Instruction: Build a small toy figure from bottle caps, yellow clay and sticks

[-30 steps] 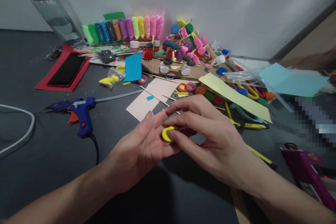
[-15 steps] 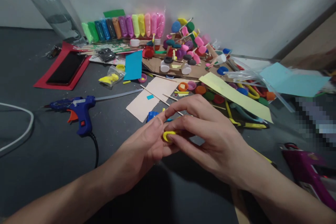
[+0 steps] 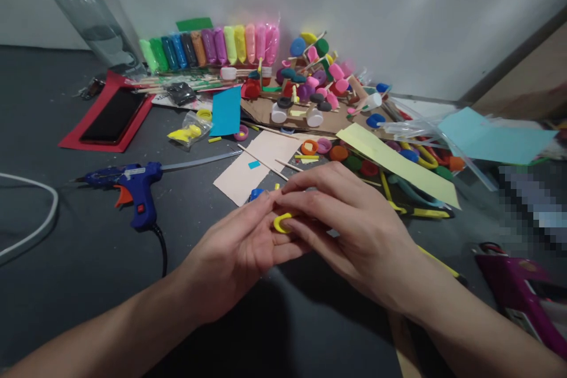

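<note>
Both my hands meet over the dark table at the centre of the head view, closed around a yellow bottle cap (image 3: 282, 222). My left hand (image 3: 239, 248) cups it from below with thumb and fingers. My right hand (image 3: 349, 224) pinches it from the right, fingers laid over its top. A blue cap (image 3: 256, 194) lies on the table just beyond my left fingertips. Most of the yellow cap is hidden by my fingers.
A blue glue gun (image 3: 128, 183) with a black cord lies to the left. Beyond my hands lie a beige paper (image 3: 252, 168), wooden sticks, a yellow strip (image 3: 398, 162), many coloured caps and clay tubes (image 3: 212, 47). A magenta glue gun (image 3: 522, 295) is at right. Another person's hand holds a plastic bottle (image 3: 93, 18).
The hands have turned the yellow cap slightly, so it shows edge-on instead of as a fuller disc. My left fingers have closed a bit higher round it.
</note>
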A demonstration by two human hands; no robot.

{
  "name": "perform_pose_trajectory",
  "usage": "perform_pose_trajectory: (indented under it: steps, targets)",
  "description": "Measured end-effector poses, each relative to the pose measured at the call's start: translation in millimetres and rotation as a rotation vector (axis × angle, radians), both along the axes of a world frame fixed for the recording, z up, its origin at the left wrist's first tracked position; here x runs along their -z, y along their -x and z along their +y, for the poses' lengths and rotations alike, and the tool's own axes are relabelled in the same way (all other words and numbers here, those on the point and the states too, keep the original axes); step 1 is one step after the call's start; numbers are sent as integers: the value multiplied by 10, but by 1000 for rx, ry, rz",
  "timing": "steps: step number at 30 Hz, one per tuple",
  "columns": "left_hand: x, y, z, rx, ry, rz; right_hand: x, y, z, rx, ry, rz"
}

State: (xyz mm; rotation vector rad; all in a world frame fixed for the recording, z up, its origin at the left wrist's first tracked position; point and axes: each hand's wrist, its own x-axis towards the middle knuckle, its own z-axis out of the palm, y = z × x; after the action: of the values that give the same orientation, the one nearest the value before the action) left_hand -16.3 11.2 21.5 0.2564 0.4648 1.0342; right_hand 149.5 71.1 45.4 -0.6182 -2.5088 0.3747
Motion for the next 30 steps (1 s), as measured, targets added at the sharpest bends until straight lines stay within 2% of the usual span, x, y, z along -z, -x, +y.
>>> perform_pose_trajectory:
  steps: [10, 15, 20, 23, 30]
  targets:
    - [-13, 18, -19, 12, -63, 61, -9, -16, 13, 18, -49, 22]
    - [-14, 14, -3, -47, 15, -42, -29, -48, 38, 14, -91, 52]
    - [-48, 50, 10, 35, 25, -190, -19, -76, 81, -98, -210, 44]
    - [-79, 63, 13, 31, 25, -188, 16, -91, 98, -110, -300, 36]
    - [-94, 30, -25, 50, -26, -100, 35, -101, 70, -129, -258, 21]
